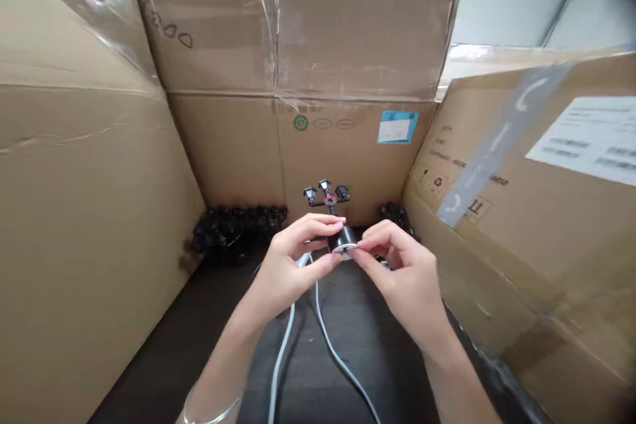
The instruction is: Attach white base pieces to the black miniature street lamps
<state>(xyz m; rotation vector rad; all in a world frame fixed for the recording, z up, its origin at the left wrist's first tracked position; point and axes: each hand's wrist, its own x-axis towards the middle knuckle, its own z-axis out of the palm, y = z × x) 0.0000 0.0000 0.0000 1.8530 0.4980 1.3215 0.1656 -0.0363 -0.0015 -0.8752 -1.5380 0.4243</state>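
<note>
My left hand (293,258) and my right hand (402,271) meet over a dark table (199,331), both pinching a small black lamp base (344,240) with a white underside. From the base rises a thin black stem ending in a miniature three-headed street lamp (326,194). My left fingers close round the base's left side and my right fingertips pinch its right edge. Two white cables (298,338) run from under my hands toward me.
Large cardboard boxes wall the space: one at left (74,212), one at back (298,93), one at right (536,212). Piles of small black parts (233,225) lie along the back box, more at right (395,213). A bracelet (209,414) circles my left wrist.
</note>
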